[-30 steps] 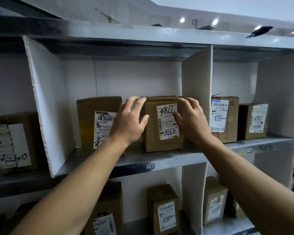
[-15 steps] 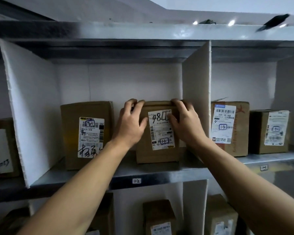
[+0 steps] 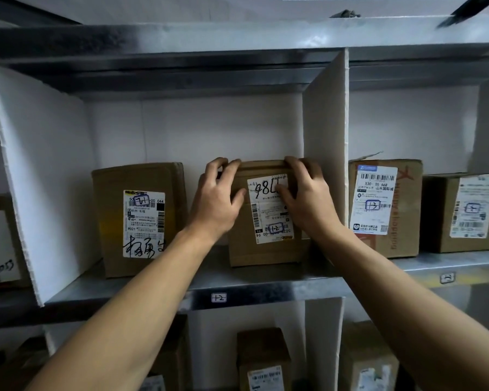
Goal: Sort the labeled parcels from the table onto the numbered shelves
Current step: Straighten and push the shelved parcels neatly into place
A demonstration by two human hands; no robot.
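A brown cardboard parcel (image 3: 266,249) with a white label marked "98" and a boxed "1-2" stands upright on the metal shelf (image 3: 266,289), in the compartment tagged "1-2" (image 3: 218,298). My left hand (image 3: 218,201) grips its upper left corner, fingers curled over the top edge. My right hand (image 3: 305,198) grips the upper right corner, fingers over the top and thumb across the label. The parcel sits close to the white divider (image 3: 325,153) on its right.
Another labeled parcel (image 3: 139,218) stands to the left in the same compartment. Two parcels (image 3: 384,207) (image 3: 463,213) fill the compartment to the right, tagged "1-3" (image 3: 447,277). More boxes sit on the lower shelf (image 3: 263,359) and at far left (image 3: 0,244).
Both hands pushed the parcel deeper onto the shelf and slid up to its top corners. The camera moved closer and tilted, so the shelf looks larger.
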